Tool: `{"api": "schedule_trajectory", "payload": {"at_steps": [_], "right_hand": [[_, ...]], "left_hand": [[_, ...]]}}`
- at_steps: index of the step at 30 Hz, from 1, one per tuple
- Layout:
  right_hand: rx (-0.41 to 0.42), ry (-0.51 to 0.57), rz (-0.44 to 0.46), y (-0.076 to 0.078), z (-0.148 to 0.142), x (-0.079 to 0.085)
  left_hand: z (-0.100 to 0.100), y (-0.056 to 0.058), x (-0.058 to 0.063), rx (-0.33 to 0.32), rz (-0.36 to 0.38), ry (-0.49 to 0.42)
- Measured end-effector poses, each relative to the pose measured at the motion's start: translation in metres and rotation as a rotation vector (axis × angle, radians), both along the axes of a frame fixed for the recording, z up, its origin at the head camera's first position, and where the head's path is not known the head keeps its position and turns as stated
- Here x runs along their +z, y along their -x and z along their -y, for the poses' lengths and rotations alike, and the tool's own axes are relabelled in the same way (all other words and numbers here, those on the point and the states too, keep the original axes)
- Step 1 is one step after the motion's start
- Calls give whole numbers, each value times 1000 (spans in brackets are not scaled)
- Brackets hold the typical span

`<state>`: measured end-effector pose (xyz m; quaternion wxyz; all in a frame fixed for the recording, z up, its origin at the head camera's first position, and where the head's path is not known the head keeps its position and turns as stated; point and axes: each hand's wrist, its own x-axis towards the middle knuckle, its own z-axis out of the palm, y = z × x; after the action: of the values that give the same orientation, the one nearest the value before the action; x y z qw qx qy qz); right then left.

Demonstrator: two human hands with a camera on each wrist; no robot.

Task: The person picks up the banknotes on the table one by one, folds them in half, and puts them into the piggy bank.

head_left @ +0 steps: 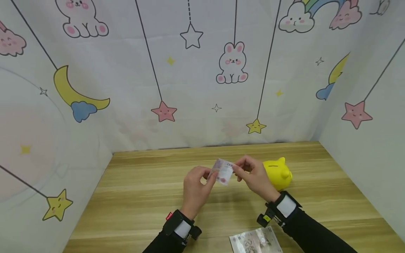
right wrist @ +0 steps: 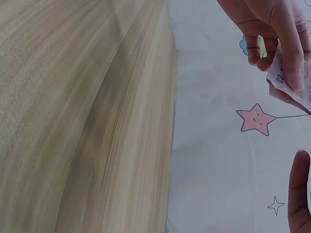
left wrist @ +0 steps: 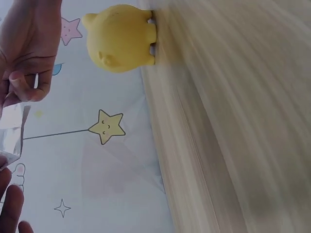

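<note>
A small folded banknote (head_left: pixel 224 172) is held up between the two hands, above the wooden table. My left hand (head_left: pixel 196 188) pinches its left side, the thumb lying flat on the near face. At the note's upper right edge, the thumb and index finger of my right hand (head_left: pixel 257 177) pinch it. In the right wrist view the folded note (right wrist: pixel 286 90) shows a gap between its layers, under the left thumb. Just behind the right hand stands a yellow piggy bank (head_left: pixel 278 174) with a slot on top, partly covered by that hand.
Another banknote (head_left: pixel 255 240) lies flat at the table's near side, below the right wrist, cut off by the frame edge. The wooden table (head_left: pixel 142 196) meets a printed cloth backdrop (head_left: pixel 196 130) at the back and sides.
</note>
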<state>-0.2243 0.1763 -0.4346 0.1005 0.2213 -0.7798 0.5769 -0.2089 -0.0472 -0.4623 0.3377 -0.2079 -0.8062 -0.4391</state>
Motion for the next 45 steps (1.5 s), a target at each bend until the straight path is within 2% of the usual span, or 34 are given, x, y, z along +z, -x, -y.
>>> {"api": "schedule_trajectory", "payload": {"at_steps": [3, 6, 13, 28, 33, 45], "right_hand": [[4, 11, 4, 0, 1, -2], [4, 16, 8, -1, 2, -2], [12, 38, -10, -2, 4, -2], [2, 48, -25, -8, 11, 7], [10, 47, -70, -7, 14, 8], [37, 5, -134, -3, 13, 6]], "left_hand": [[-2, 0, -3, 87, -147, 107], [-3, 0, -5, 128, -242, 182], [-2, -1, -1, 157, -290, 285], [-1, 4, 9, 265, -489, 542], [-2, 4, 11, 270, -524, 579], [-3, 3, 18, 286, -495, 682]]}}
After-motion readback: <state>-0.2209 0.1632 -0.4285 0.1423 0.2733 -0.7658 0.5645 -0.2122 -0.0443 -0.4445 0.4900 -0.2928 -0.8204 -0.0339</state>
